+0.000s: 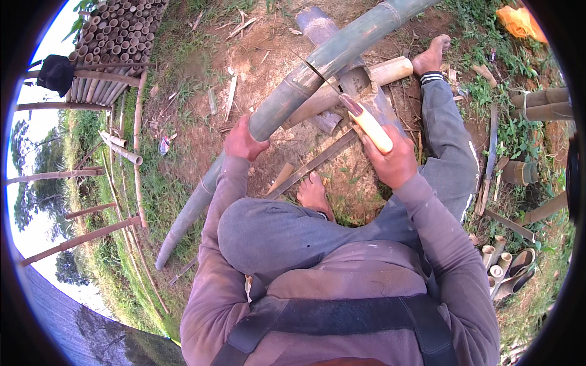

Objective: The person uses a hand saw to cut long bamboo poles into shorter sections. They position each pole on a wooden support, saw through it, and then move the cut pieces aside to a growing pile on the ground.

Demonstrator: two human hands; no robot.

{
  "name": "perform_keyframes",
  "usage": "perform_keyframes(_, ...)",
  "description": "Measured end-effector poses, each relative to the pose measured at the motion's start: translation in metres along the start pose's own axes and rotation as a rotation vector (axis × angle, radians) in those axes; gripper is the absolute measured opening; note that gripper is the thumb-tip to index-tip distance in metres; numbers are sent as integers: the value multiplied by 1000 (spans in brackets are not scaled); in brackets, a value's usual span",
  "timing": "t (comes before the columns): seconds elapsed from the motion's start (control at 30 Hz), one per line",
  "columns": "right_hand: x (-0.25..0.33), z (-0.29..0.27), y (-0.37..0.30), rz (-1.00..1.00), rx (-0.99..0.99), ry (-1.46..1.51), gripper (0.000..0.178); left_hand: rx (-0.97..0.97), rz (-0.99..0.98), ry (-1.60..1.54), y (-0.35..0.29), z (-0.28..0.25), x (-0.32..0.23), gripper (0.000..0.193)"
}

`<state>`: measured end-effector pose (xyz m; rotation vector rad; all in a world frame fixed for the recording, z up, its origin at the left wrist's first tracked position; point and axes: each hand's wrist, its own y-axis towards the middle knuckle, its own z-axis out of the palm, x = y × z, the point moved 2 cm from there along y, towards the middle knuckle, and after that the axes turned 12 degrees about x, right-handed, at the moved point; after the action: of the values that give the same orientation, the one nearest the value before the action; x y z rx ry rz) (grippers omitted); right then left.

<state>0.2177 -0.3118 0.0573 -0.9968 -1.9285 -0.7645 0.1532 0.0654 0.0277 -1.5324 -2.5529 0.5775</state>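
A long green bamboo pole (278, 104) slants from the lower left to the top right. My left hand (243, 141) is closed around its middle. My right hand (392, 157) grips the pale wooden handle of a saw (371, 127). The saw's thin dark blade, seen nearly edge-on, lies across the pole beyond my left hand, at a dark line in the bamboo. Beneath the pole, shorter bamboo pieces cross each other as a support (390, 71). My legs spread to either side, with one bare foot (314, 194) near the middle.
Bamboo offcuts and splinters litter the dirt. A long split strip (317, 160) lies before my foot. At the right are short bamboo tubes (502, 262), shoes (520, 262) and an orange bag (520, 23). Stacked bamboo tubes (116, 27) and a pole fence (139, 146) stand left.
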Motion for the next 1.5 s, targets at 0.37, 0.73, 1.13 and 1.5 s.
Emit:
perform_keyframes(0.37,16,-24,-53,-10,-4,3,26,-5,2,-39,-4,2,3,88)
perform_keyframes(0.73,5,10,25,8,14,-13,27,1,10,1,3,-5,-1,90)
perform_keyframes(1.13,-16,29,71,70,-14,-4,26,43,16,1,0,-4,-2,93)
perform_keyframes(1.5,0,-7,-62,-72,410,-167,65,149,94,-132,-67,-23,7,93)
